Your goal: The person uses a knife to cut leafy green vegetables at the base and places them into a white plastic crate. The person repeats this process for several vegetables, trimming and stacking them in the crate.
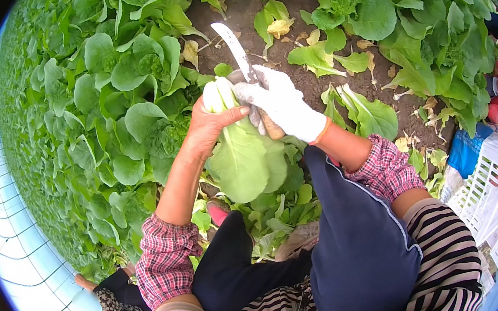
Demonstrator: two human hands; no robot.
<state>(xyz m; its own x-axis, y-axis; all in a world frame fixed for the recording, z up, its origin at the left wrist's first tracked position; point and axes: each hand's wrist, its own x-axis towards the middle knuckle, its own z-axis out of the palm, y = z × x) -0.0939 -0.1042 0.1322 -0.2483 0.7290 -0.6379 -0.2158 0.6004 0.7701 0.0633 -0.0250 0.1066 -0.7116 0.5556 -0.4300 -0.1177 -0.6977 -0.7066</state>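
My bare left hand (215, 124) grips a head of leafy greens (243, 165) near its pale stem end, thumb across the stalks. The stem end points up and away from me, while the broad leaves hang towards my knees. On my right hand (282, 103) is a white knit glove with grey on the palm side. It holds a knife by its wooden handle (272, 125), and the curved blade (232, 44) sticks out beyond the fingers, pointing away. The gloved fingers are against the stalks beside my left thumb; whether they also grip them cannot be told.
Dense rows of leafy greens (133, 109) grow at the left and far side. Cut leaves (368, 109) and yellowed ones (280, 27) lie on the brown soil (255, 7). At the right are a white plastic crate (486, 179) and a blue bag (469, 149). Another person (126, 307) is at lower left.
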